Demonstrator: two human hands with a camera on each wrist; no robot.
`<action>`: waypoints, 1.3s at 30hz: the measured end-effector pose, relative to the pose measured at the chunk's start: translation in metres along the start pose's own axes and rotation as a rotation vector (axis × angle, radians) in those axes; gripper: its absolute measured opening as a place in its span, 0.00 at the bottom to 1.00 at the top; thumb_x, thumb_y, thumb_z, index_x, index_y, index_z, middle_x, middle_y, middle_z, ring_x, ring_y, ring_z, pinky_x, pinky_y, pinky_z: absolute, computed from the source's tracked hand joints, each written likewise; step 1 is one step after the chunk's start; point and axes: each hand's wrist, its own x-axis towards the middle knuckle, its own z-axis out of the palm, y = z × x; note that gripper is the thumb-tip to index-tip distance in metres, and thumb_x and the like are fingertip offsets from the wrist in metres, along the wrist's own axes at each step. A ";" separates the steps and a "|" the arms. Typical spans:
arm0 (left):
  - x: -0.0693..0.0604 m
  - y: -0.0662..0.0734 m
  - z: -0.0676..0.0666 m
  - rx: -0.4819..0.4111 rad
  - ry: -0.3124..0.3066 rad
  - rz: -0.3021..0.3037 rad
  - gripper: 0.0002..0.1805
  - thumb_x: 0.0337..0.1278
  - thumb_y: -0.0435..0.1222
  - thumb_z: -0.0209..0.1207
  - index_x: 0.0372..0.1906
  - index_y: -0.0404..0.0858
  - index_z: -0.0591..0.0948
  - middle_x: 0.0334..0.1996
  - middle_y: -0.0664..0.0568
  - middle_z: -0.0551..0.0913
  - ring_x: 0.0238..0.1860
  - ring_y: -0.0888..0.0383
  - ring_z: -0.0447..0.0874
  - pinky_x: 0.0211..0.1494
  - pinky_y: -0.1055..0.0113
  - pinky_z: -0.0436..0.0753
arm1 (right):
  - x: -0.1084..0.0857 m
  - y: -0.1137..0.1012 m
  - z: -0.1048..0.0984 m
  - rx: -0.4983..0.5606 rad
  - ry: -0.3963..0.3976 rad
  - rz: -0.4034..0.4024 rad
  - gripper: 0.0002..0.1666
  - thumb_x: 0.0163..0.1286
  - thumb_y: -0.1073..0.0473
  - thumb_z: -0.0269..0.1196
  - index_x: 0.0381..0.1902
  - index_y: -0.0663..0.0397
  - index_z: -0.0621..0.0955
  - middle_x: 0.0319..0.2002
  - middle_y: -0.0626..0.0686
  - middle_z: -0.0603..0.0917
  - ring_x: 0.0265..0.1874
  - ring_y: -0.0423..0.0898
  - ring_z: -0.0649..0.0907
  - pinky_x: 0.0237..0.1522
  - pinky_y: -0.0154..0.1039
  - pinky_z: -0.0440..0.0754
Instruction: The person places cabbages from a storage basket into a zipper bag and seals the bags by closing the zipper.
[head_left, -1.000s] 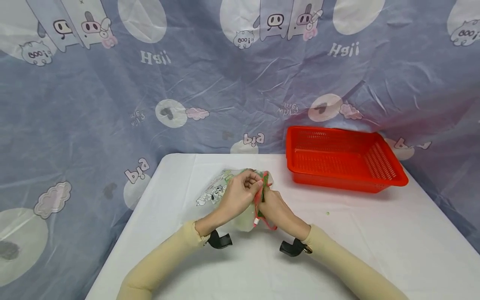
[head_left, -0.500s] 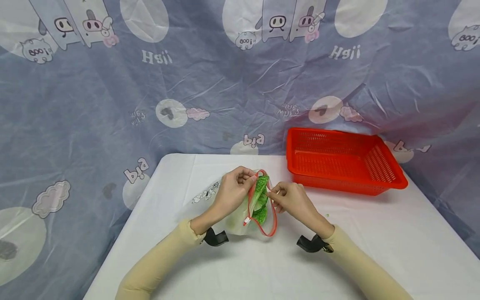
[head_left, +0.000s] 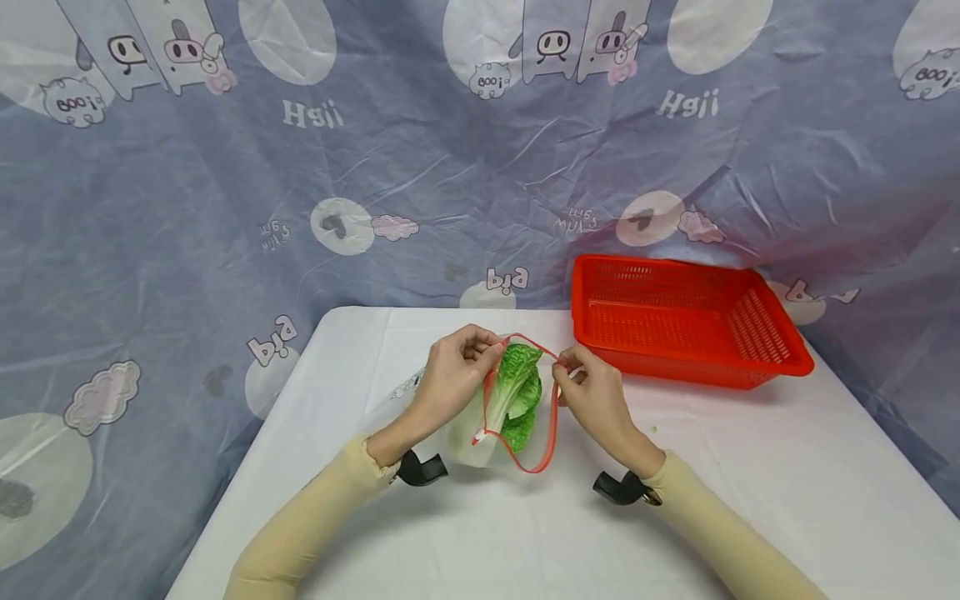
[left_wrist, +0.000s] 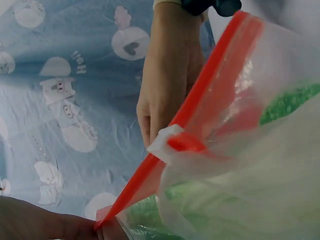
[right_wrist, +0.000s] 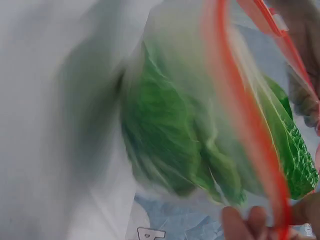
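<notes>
A clear zip bag (head_left: 468,429) with a red zip edge and a white slider (head_left: 480,435) lies on the table, its mouth spread wide and facing right. Inside sits a leafy green cabbage (head_left: 519,392) with a pale stem, also seen through the plastic as leaves (right_wrist: 165,125) in the right wrist view. My left hand (head_left: 455,375) pinches the red edge on the far left side of the mouth. The opposite stretch of that edge is pinched by my right hand (head_left: 597,398). In the left wrist view the slider (left_wrist: 167,142) hangs on the red strip between both hands.
A red perforated plastic basket (head_left: 686,325) stands at the back right of the white table (head_left: 675,500). One tiny green scrap (head_left: 653,429) lies right of my right hand. A patterned blue-grey curtain (head_left: 420,167) hangs behind the table.
My right hand has moved right, away from the left one, drawing the red edge with it. The bag's mouth has widened from nearly closed, and the cabbage has come into sight.
</notes>
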 end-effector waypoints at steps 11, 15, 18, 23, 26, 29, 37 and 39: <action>-0.002 0.004 -0.017 -0.075 -0.091 -0.017 0.06 0.59 0.40 0.64 0.37 0.43 0.80 0.27 0.53 0.83 0.26 0.58 0.80 0.29 0.68 0.80 | 0.003 -0.026 -0.012 0.412 -0.004 0.190 0.08 0.70 0.65 0.57 0.32 0.67 0.77 0.20 0.63 0.80 0.16 0.53 0.85 0.26 0.43 0.86; -0.014 0.006 -0.026 0.040 -0.193 0.002 0.11 0.57 0.46 0.65 0.31 0.45 0.77 0.24 0.55 0.80 0.24 0.59 0.77 0.28 0.68 0.78 | 0.005 -0.033 -0.016 0.411 0.018 0.259 0.10 0.70 0.62 0.58 0.31 0.65 0.77 0.19 0.53 0.80 0.16 0.46 0.84 0.27 0.41 0.86; -0.027 0.007 -0.035 0.199 -0.304 0.000 0.17 0.50 0.51 0.68 0.29 0.46 0.75 0.23 0.57 0.78 0.26 0.62 0.75 0.29 0.70 0.75 | 0.008 -0.034 -0.020 0.435 0.047 0.284 0.10 0.69 0.61 0.59 0.32 0.64 0.78 0.19 0.50 0.80 0.15 0.44 0.83 0.28 0.41 0.86; -0.038 0.004 -0.040 0.303 -0.448 0.063 0.15 0.49 0.45 0.71 0.33 0.43 0.76 0.28 0.56 0.79 0.31 0.64 0.76 0.36 0.72 0.77 | 0.014 -0.032 -0.030 0.471 0.109 0.301 0.07 0.68 0.62 0.60 0.33 0.61 0.81 0.17 0.49 0.82 0.15 0.43 0.82 0.29 0.40 0.86; -0.038 -0.001 -0.036 0.256 -0.420 0.120 0.08 0.53 0.37 0.68 0.34 0.42 0.80 0.27 0.58 0.81 0.30 0.65 0.78 0.35 0.73 0.79 | 0.017 -0.031 -0.034 0.486 0.128 0.321 0.08 0.67 0.61 0.61 0.34 0.61 0.81 0.19 0.48 0.83 0.16 0.42 0.82 0.30 0.38 0.86; -0.037 -0.006 -0.031 0.230 -0.380 0.158 0.06 0.53 0.34 0.67 0.35 0.41 0.82 0.27 0.58 0.82 0.29 0.67 0.79 0.33 0.73 0.80 | 0.018 -0.031 -0.036 0.496 0.135 0.336 0.11 0.67 0.59 0.63 0.37 0.65 0.81 0.20 0.48 0.84 0.17 0.41 0.83 0.30 0.38 0.86; -0.039 -0.015 -0.020 0.220 -0.331 0.230 0.05 0.53 0.28 0.66 0.35 0.38 0.83 0.30 0.54 0.84 0.30 0.66 0.80 0.35 0.74 0.81 | 0.020 -0.030 -0.038 0.521 0.147 0.339 0.14 0.67 0.59 0.64 0.38 0.69 0.79 0.23 0.52 0.85 0.19 0.42 0.84 0.31 0.39 0.87; -0.040 -0.016 -0.021 0.220 -0.295 0.246 0.04 0.54 0.29 0.66 0.34 0.38 0.85 0.31 0.54 0.86 0.30 0.67 0.81 0.35 0.74 0.81 | 0.021 -0.029 -0.038 0.534 0.155 0.333 0.13 0.66 0.59 0.64 0.37 0.68 0.79 0.24 0.54 0.85 0.19 0.42 0.84 0.31 0.40 0.87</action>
